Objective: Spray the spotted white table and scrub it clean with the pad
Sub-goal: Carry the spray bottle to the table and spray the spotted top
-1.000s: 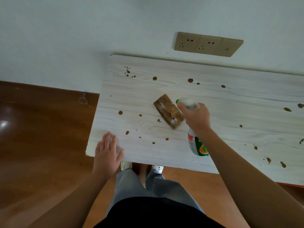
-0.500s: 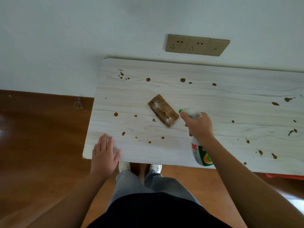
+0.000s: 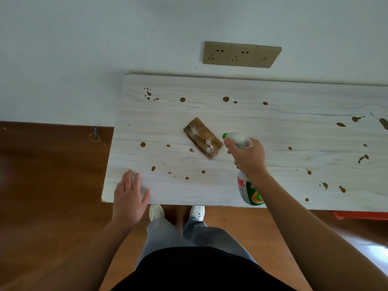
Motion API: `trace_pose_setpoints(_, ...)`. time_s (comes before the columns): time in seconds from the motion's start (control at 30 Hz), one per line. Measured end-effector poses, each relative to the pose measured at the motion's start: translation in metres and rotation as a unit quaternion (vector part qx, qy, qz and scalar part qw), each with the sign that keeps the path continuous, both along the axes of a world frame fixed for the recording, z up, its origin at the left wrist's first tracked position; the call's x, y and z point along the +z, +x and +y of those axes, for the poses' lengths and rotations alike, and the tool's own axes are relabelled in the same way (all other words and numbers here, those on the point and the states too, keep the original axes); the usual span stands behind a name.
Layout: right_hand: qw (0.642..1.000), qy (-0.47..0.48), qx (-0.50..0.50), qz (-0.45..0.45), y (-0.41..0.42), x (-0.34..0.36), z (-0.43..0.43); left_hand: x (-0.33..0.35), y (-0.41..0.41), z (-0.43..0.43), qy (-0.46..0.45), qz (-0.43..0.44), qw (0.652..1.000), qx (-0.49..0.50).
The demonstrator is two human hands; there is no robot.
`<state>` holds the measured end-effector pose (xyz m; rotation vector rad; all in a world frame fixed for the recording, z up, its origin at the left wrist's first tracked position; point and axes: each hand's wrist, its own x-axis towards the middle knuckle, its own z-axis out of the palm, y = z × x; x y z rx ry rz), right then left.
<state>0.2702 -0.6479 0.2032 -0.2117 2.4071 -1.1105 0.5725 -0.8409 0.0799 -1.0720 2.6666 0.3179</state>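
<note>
A matt, pale wood-grain finish is being shown by the table (image 3: 273, 127), a coarse, fibrous surface by the pad (image 3: 202, 137). Glossy plastic is being seen on the spray bottle (image 3: 249, 194), polished wood on the floor (image 3: 52, 185).

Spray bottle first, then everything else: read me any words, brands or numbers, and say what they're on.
Spray bottle label: red, green and orange print, too blurred to read.
Wall sockets: no readable marking.
Nothing else in view carries text.
</note>
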Motion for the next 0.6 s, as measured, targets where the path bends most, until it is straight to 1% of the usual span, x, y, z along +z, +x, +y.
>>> trace_pose_setpoints(0.1, 1.0, 0.007, -0.003, 0.006, 0.003, 0.003, 0.001, -0.001, 0.0, 0.0, 0.0, 0.004, 1.0, 0.002)
trace_pose_setpoints(0.23, 1.0, 0.003, 0.019, 0.006, 0.007, 0.002, 0.008, -0.002, -0.001, 0.0, 0.01, 0.0, 1.0, 0.013)
trace_pose_setpoints(0.37, 0.999, -0.025, 0.037, -0.008, 0.017, -0.004, 0.022, 0.003, -0.006, 0.002, 0.037, -0.002, 0.998, 0.042)
trace_pose_setpoints(0.47, 0.999, -0.011, 0.049, -0.013, 0.029, -0.009, 0.029, 0.01, -0.01, 0.002, 0.069, -0.01, 0.996, 0.06)
trace_pose_setpoints(0.6, 0.997, -0.037, 0.063, -0.016, 0.044, -0.003, 0.025, 0.022, -0.008, -0.012, 0.092, -0.015, 0.995, 0.025)
